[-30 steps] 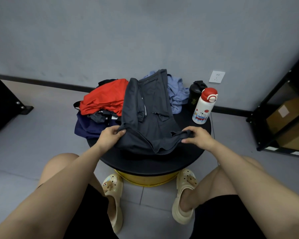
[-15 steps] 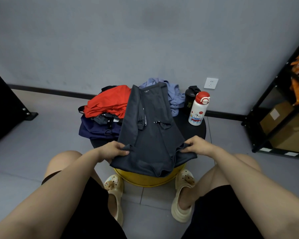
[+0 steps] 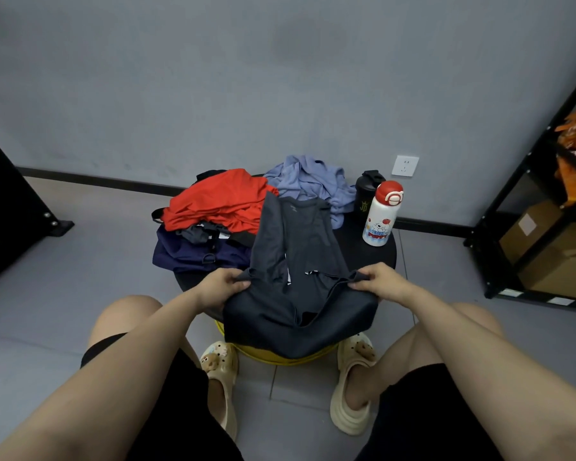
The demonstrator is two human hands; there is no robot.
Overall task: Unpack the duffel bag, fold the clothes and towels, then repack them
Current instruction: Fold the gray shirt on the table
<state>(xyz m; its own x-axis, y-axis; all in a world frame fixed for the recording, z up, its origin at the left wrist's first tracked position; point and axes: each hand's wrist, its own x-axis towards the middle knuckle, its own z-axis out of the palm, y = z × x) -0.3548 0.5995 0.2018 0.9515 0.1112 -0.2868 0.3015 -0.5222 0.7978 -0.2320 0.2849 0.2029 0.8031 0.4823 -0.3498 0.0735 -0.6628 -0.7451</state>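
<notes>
A dark grey garment (image 3: pixel 296 261) lies lengthwise on the small round black table (image 3: pixel 384 252), its near end hanging over the front edge. My left hand (image 3: pixel 225 284) pinches its left side and my right hand (image 3: pixel 381 281) pinches its right side, at about the same height. Behind it lie a red garment (image 3: pixel 220 204) and a crumpled light blue one (image 3: pixel 310 181). The navy duffel bag (image 3: pixel 193 254) sits under the red garment at the table's left, with a strap and buckle showing.
A white bottle with a red cap (image 3: pixel 381 214) and a black bottle (image 3: pixel 366 197) stand at the table's right rear. A black metal shelf with cardboard boxes (image 3: pixel 546 234) is on the right. A dark object (image 3: pixel 4 211) stands at the left. My knees flank the table.
The dark grey garment has been drawn toward me, so its near end now hangs farther over the table's front edge. Its far end has slid off the blue garment. Both hands kept their hold.
</notes>
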